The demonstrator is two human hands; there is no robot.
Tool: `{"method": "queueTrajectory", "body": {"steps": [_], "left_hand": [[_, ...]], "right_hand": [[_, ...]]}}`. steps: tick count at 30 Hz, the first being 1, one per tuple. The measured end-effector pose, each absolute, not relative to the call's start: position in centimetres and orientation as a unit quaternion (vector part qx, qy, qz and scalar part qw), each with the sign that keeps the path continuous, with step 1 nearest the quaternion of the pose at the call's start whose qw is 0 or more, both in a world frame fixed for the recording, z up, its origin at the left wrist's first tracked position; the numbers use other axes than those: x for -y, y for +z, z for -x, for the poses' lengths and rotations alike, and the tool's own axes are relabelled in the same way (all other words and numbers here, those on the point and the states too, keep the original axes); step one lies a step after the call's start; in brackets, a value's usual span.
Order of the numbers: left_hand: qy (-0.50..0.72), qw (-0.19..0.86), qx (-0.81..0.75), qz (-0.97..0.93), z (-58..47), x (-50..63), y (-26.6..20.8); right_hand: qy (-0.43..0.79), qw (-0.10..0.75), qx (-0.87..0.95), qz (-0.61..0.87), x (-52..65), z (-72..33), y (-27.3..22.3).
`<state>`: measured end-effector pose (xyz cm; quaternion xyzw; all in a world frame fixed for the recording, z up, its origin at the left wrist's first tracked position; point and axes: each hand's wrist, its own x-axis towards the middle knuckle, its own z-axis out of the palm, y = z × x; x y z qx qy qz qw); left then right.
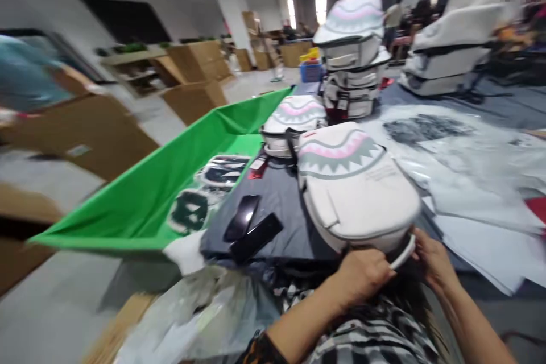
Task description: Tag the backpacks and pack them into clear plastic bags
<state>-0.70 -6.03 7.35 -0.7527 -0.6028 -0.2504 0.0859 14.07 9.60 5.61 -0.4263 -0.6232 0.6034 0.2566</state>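
Note:
A white backpack (356, 185) with a pink and grey shark-mouth print lies on the dark table cloth (281, 205) right in front of me. My left hand (362, 276) grips its near bottom edge. My right hand (430, 259) pinches a white strap (403, 256) at the same edge. Both hands sit close together under the bag's lower rim. Behind it lies a second, same-patterned backpack (294, 119), and a stack of more of these bags (354, 57) stands further back.
A green fabric bin (145, 193) with printed pieces stands at the left. Two black flat items (251, 227) lie on the cloth. Clear plastic bags (469, 170) cover the right side. Cardboard boxes (85, 131) fill the floor at left. People stand in the far background.

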Motion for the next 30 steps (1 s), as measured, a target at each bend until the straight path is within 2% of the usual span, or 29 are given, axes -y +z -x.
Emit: {"method": "queueTrajectory", "body": {"steps": [2,5,8,12,14,16,19,22,26,30], "left_hand": [[-0.274,0.111,0.626,0.721,1.9,7.1,7.4],[-0.295,0.094,0.633,0.710,2.6,8.9,8.5],[-0.373,0.105,0.597,0.703,2.7,10.8,10.1],[-0.499,0.216,0.690,0.479,4.4,12.3,12.0],[-0.502,0.252,0.743,0.363,5.5,12.4,12.7],[-0.495,0.266,0.752,0.345,5.5,12.3,13.2],[-0.467,0.249,0.669,0.522,3.3,11.6,13.1],[-0.370,0.182,0.604,0.682,0.6,10.5,11.5],[-0.298,0.182,0.643,0.682,0.2,9.5,8.8],[-0.278,0.161,0.664,0.675,1.1,9.7,7.8]], "right_hand": [[0.646,0.251,0.568,0.444,-8.1,-14.5,7.1],[0.699,0.236,0.518,0.432,-6.0,-13.5,8.3],[0.712,0.237,0.500,0.432,-5.0,-13.0,8.4],[0.718,0.235,0.497,0.428,-5.0,-13.3,8.1],[0.715,0.235,0.498,0.431,-5.1,-13.1,7.8],[0.698,0.245,0.513,0.436,-5.0,-12.8,7.3],[0.656,0.240,0.577,0.423,-5.1,-13.1,6.3],[0.543,0.258,0.684,0.413,-7.1,-15.6,6.0],[0.337,0.347,0.734,0.476,-12.8,-22.0,7.4],[0.261,0.341,0.749,0.505,-18.9,-25.8,8.4]]}}
